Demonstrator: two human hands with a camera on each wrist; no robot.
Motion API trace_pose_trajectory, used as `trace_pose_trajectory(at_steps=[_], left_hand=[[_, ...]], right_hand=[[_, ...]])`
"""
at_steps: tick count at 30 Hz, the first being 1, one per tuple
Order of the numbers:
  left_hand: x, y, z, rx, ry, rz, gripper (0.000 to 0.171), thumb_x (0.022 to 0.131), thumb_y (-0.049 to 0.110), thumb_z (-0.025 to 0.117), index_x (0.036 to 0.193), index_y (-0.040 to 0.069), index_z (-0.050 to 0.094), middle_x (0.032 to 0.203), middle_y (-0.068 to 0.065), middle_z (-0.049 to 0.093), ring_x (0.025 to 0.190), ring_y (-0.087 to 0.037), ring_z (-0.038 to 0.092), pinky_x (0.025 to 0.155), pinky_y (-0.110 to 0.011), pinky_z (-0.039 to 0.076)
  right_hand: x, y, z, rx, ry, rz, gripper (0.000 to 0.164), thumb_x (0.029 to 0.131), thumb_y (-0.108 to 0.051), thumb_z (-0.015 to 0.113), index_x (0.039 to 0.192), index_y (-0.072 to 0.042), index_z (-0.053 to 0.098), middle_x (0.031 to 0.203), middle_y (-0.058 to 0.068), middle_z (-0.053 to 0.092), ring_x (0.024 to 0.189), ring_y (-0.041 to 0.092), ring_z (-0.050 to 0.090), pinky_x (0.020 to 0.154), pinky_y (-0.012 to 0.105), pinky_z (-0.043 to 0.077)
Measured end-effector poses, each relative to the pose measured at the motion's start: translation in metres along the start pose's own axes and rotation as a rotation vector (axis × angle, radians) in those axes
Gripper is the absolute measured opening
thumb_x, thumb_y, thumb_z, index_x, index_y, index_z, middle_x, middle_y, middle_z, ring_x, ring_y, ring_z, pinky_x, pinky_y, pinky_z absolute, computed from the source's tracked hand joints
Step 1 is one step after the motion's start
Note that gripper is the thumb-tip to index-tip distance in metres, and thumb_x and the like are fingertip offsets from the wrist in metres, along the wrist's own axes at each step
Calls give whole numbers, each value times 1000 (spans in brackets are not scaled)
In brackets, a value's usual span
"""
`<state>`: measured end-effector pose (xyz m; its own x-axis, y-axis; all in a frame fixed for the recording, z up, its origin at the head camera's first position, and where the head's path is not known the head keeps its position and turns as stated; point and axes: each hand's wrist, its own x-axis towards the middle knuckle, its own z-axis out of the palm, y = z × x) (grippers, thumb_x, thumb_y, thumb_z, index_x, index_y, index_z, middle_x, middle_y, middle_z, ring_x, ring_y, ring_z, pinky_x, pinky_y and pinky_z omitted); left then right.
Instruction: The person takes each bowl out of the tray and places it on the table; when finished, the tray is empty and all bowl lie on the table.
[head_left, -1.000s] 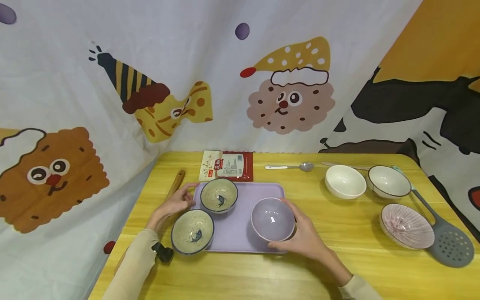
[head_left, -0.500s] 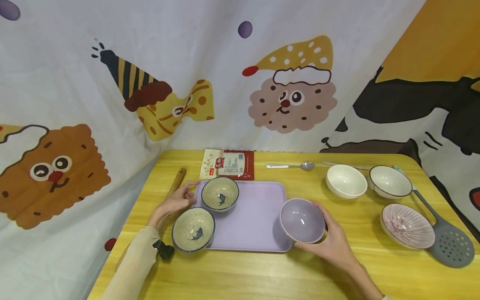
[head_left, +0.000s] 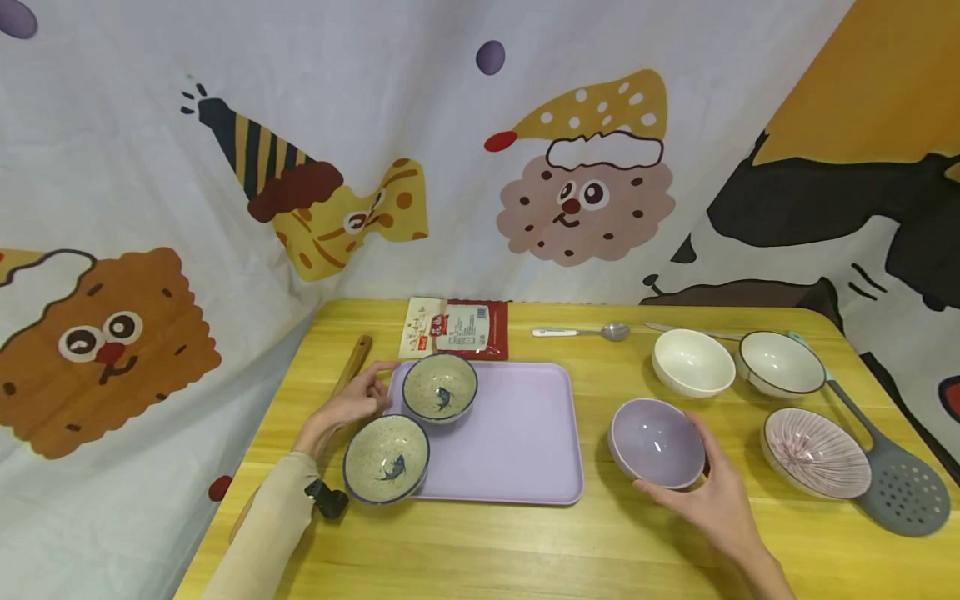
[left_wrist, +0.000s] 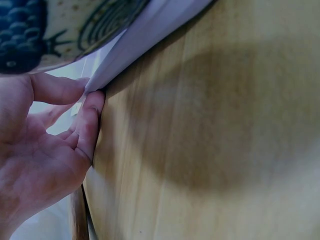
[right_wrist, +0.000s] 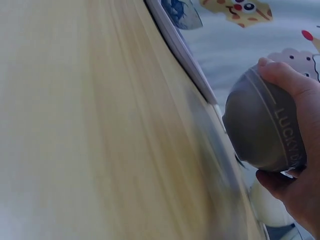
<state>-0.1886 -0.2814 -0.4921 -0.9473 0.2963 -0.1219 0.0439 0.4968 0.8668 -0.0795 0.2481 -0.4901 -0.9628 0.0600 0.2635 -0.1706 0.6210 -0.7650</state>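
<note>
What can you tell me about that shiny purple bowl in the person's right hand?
The round, glossy lilac bowl looks ceramic, with a smooth inside that shows no contents. Its outside carries lettering beginning "LUCKY"; the rest is covered by the right hand gripping its side. Mouth up, it appears held above the yellow wood-grain table, right of the flat rectangular lilac tray and apart from it.

We see a red-and-cream packet (head_left: 453, 329) lying flat | spoon (head_left: 581, 332) to its right | grey slotted turner (head_left: 902, 490) at far right | cartoon-print cloth (head_left: 442, 92) behind
</note>
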Motion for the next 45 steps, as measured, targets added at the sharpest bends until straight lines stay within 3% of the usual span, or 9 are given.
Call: trace_pose_trajectory(at_steps=[11, 25, 36, 38, 43, 45], left_hand=[[-1, -1, -2, -14, -6, -6, 70, 83, -9, 59, 150, -3, 38, 90, -13, 53, 75, -17, 48, 65, -24, 42], [0, 3, -1, -23, -8, 17, 71, 83, -10, 58, 150, -4, 37, 90, -16, 52, 77, -18, 47, 65, -23, 42], [0, 6, 0, -20, 7, 4, 70, 84, -9, 60, 150, -5, 38, 91, -17, 52, 76, -20, 47, 65, -23, 41], [1, 5, 0, -22, 5, 5, 70, 83, -10, 60, 150, -4, 38, 90, -17, 52, 76, -19, 47, 65, -23, 41], [0, 4, 0, -19, 3, 7, 69, 84, -11, 59, 150, -4, 38, 91, -18, 52, 76, -18, 47, 65, -23, 42], [-1, 4, 0, -18, 3, 13, 69, 84, -11, 59, 150, -4, 38, 91, -19, 52, 76, -18, 47, 64, -23, 42]], right_hand=[[-2, 8, -17, -27, 130, 89, 113, 56, -14, 99, 153, -11, 42, 136, 22, 57, 103, -17, 44, 84, -1, 34], [-6, 20, -27, -20, 212, 188, 111, 54, -10, 99, 151, -13, 45, 135, 22, 58, 102, -13, 46, 82, 0, 35], [-9, 25, -32, -62, 241, 270, 114, 57, -16, 99, 155, -16, 42, 140, 25, 57, 106, -15, 42, 83, 0, 30], [-9, 25, -31, -72, 238, 287, 114, 57, -18, 99, 155, -18, 41, 140, 25, 56, 111, -9, 46, 83, 1, 31], [-7, 25, -31, -75, 229, 280, 116, 59, -19, 98, 157, -14, 37, 145, 28, 51, 125, 35, 54, 85, -1, 30], [-7, 25, -32, -85, 228, 264, 116, 60, -19, 97, 158, -11, 35, 148, 28, 49, 126, 44, 52, 90, 0, 28]])
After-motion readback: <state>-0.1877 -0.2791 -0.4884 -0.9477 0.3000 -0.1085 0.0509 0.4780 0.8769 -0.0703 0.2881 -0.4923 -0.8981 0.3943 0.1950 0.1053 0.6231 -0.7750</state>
